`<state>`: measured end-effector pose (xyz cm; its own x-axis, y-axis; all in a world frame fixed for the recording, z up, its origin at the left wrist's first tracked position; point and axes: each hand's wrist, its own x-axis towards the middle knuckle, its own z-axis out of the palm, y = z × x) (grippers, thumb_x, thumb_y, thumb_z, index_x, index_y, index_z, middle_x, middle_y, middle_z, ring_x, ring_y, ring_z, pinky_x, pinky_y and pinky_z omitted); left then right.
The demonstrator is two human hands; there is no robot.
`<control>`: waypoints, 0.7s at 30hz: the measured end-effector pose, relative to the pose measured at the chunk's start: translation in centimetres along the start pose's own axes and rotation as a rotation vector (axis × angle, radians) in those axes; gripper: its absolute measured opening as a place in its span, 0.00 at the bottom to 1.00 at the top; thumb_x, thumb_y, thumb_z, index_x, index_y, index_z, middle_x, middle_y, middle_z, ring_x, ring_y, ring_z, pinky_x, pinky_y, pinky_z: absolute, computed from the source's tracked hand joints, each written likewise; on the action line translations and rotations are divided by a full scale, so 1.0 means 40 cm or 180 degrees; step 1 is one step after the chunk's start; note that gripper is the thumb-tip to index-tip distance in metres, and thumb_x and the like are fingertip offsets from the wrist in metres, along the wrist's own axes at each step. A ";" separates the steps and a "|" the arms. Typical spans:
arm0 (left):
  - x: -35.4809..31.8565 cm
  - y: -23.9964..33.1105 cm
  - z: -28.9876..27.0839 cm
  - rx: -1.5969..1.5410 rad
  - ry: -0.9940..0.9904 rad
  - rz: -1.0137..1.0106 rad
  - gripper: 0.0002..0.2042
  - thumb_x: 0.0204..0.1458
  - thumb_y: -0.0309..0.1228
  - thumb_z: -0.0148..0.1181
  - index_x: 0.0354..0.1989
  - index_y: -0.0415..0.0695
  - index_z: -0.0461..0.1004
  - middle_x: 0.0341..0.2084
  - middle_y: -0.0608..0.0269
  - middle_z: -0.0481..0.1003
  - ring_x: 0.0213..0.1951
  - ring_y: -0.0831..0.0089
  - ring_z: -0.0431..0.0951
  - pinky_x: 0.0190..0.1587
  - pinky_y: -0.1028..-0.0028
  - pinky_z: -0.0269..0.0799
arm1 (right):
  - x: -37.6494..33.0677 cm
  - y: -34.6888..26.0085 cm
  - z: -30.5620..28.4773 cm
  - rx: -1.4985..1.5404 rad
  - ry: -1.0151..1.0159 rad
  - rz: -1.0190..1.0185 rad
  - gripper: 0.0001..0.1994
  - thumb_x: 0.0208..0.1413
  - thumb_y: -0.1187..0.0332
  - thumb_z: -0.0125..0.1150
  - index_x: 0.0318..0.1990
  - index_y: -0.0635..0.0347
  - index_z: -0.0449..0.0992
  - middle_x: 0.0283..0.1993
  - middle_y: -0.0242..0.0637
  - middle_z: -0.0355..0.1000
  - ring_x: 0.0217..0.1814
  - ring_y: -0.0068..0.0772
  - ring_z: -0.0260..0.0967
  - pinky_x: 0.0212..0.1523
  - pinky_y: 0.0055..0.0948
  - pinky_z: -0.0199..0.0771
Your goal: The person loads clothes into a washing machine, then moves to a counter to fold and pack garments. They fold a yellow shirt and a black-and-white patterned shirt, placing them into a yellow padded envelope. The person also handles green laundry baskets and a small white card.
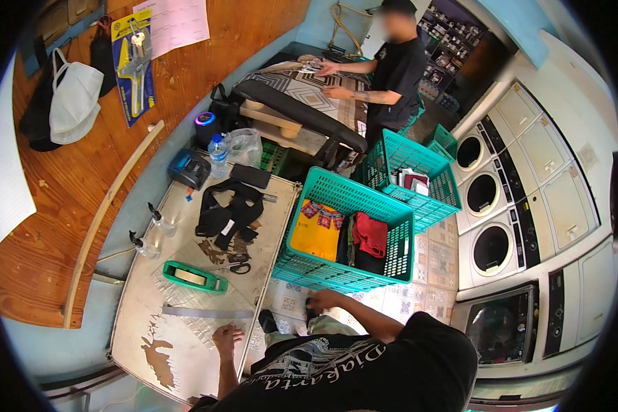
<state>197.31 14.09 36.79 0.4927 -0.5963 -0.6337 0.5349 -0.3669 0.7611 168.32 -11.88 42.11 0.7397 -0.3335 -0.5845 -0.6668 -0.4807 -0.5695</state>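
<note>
My left hand (227, 338) is over the near right edge of the worn white table (134, 323), its fingers partly stretched and holding nothing I can see. A grey flat strip (206, 312) lies on the table just beyond it. My right hand (325, 301) hangs in front of my body, fingers curled downward, with no object visible in it. Just past that hand stands a teal plastic crate (336, 275) with folded clothes inside: a yellow garment (314, 233) with a plaid collar and a red one (370, 235). On the table are a green tape dispenser (195, 277) and black-handled scissors (239, 267).
Spray bottles (161, 221), black straps (230, 213), a water bottle (217, 154) and a small dark device (189, 169) are on the table. A second teal crate (412, 178) stands behind the first. A co-worker (395, 69) handles patterned fabric (309, 93). Front-loading machines (491, 247) line the right wall.
</note>
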 end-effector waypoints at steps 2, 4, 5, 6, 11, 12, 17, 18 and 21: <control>0.003 -0.009 0.004 0.0041 -0.0081 0.0003 0.11 0.52 0.32 0.55 0.30 0.35 0.69 0.22 0.52 0.75 0.21 0.67 0.78 0.19 0.75 0.74 | -0.097 0.218 0.127 -0.0447 -0.0708 0.1067 0.26 0.54 0.45 0.43 0.25 0.59 0.77 0.19 0.34 0.73 0.21 0.31 0.72 0.25 0.30 0.73; 0.016 -0.020 -0.018 0.0145 -0.0100 0.0059 0.11 0.52 0.33 0.54 0.29 0.35 0.69 0.22 0.51 0.75 0.21 0.66 0.78 0.20 0.74 0.74 | -0.222 0.323 0.197 0.0484 -0.0592 0.2128 0.23 0.54 0.49 0.48 0.28 0.61 0.78 0.27 0.34 0.76 0.28 0.28 0.75 0.27 0.30 0.77; 0.020 -0.018 -0.025 0.0526 -0.0230 -0.0043 0.12 0.52 0.33 0.54 0.29 0.34 0.69 0.22 0.50 0.76 0.21 0.66 0.78 0.20 0.75 0.74 | -0.291 0.367 0.217 0.1045 -0.0373 0.2564 0.25 0.55 0.47 0.46 0.26 0.61 0.78 0.28 0.39 0.76 0.30 0.33 0.75 0.27 0.32 0.77; 0.024 -0.006 -0.031 0.0953 -0.0390 -0.0145 0.12 0.51 0.32 0.54 0.29 0.32 0.69 0.22 0.50 0.76 0.21 0.66 0.78 0.21 0.75 0.74 | -0.366 0.401 0.260 0.1387 -0.0285 0.2945 0.24 0.55 0.49 0.46 0.29 0.63 0.77 0.31 0.39 0.76 0.31 0.34 0.75 0.27 0.34 0.77; 0.025 0.093 0.030 0.2192 -0.1749 -0.1124 0.18 0.51 0.39 0.56 0.26 0.32 0.71 0.19 0.51 0.76 0.21 0.68 0.78 0.21 0.75 0.74 | -0.550 0.352 0.323 0.2179 -0.0058 0.3768 0.18 0.55 0.55 0.52 0.35 0.62 0.76 0.36 0.40 0.76 0.36 0.38 0.74 0.34 0.38 0.76; 0.035 0.099 0.059 0.2411 -0.2002 -0.1050 0.20 0.49 0.43 0.58 0.25 0.32 0.72 0.19 0.53 0.76 0.21 0.69 0.78 0.21 0.75 0.74 | -0.558 0.316 0.304 0.2254 0.0081 0.3509 0.19 0.57 0.56 0.49 0.39 0.65 0.74 0.39 0.42 0.75 0.37 0.41 0.74 0.30 0.39 0.76; 0.050 0.140 0.301 0.2838 -0.2733 -0.0522 0.21 0.49 0.46 0.58 0.24 0.34 0.72 0.16 0.57 0.74 0.18 0.72 0.75 0.22 0.76 0.71 | -0.523 0.344 0.334 0.3024 0.0742 0.2859 0.18 0.53 0.55 0.53 0.43 0.61 0.72 0.37 0.42 0.74 0.34 0.37 0.74 0.30 0.38 0.75; 0.048 0.155 0.358 0.2996 -0.2871 -0.0365 0.21 0.49 0.46 0.58 0.25 0.35 0.72 0.16 0.57 0.74 0.18 0.72 0.75 0.22 0.76 0.71 | -0.503 0.363 0.341 0.2922 0.0734 0.2780 0.18 0.53 0.55 0.54 0.42 0.61 0.72 0.36 0.41 0.74 0.33 0.36 0.74 0.30 0.37 0.75; 0.027 0.203 0.519 0.3291 -0.3083 0.0017 0.20 0.49 0.45 0.57 0.26 0.35 0.71 0.16 0.58 0.73 0.19 0.73 0.75 0.23 0.76 0.70 | -0.472 0.382 0.324 0.2860 0.0796 0.2481 0.18 0.53 0.55 0.54 0.41 0.61 0.72 0.34 0.40 0.74 0.30 0.33 0.73 0.28 0.35 0.74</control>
<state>187.92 -4.35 45.16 -0.3914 -0.6909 -0.6078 -0.4096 -0.4607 0.7874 142.97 -2.43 36.96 0.0434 -0.4773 -0.8777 -0.6925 0.6189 -0.3707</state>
